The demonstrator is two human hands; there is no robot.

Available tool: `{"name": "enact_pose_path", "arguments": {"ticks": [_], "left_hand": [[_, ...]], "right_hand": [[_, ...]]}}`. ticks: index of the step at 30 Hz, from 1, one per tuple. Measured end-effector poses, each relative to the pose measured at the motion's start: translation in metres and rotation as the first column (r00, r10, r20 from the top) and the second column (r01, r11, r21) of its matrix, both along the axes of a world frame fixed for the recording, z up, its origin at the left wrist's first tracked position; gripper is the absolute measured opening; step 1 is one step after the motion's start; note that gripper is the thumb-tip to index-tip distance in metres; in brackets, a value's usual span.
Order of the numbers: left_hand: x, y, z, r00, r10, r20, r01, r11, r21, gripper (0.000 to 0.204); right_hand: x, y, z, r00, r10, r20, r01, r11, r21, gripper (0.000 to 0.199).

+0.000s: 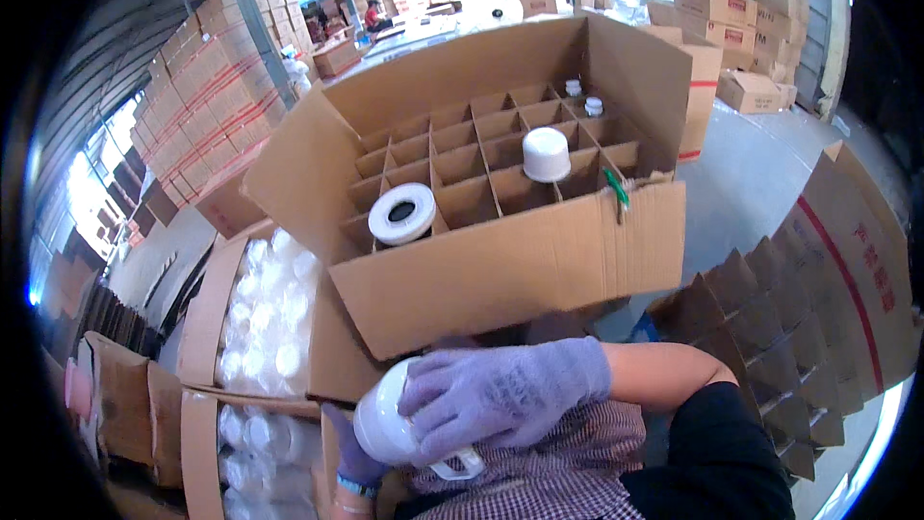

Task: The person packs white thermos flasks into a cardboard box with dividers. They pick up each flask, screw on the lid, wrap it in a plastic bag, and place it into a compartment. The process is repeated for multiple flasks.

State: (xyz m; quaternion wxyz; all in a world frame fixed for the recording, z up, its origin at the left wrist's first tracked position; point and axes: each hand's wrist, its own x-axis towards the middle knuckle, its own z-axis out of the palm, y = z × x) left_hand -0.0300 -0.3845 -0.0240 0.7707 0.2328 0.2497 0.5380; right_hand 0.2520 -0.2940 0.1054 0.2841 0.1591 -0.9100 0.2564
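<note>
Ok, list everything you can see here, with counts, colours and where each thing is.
Divided carton: one, brown, open, centre.
Jars standing in its cells: four, white-topped; front left, middle right, two small at the back.
Cartons of white lids: two, brown, lower left.
Folded dividers: one stack, brown, right.
Stacked cartons: many, brown, background.
Held jar: one, white, bottom centre.
Right hand: purple glove, over the held jar.
Left hand: purple glove, under it.

box [500,270]: matt corrugated cardboard | jar [385,424]: glossy white, probably plastic | gloves [500,390]: fuzzy purple knit cloth
</note>
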Motion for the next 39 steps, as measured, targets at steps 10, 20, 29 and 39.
{"name": "enact_pose_path", "arguments": {"ticks": [10, 20, 29, 39], "left_hand": [[-0.015, 0.011, -0.047, 0.975, 0.174, -0.14, -0.169, 0.985, 0.047, 0.07], [-0.016, 0.018, -0.005, 0.895, 0.394, -0.211, -0.322, 0.895, 0.308, 0.075], [0.008, 0.002, 0.105, 0.393, 0.526, -0.754, 0.491, 0.573, 0.656, 0.045], [0.113, 0.102, 0.09, 0.064, 0.251, -0.966, 0.993, 0.078, 0.086, 0.022]], "right_hand": [[0.128, 0.247, 0.003, -0.316, -0.916, 0.247, 0.773, -0.098, 0.627, 0.06], [0.053, 0.058, -0.012, 0.878, -0.478, 0.039, 0.47, 0.874, 0.129, 0.072], [0.083, 0.002, -0.151, 0.712, -0.608, 0.352, 0.548, 0.166, -0.82, 0.066], [0.058, -0.029, -0.135, 0.551, -0.814, 0.183, 0.68, 0.311, -0.664, 0.038]]}}
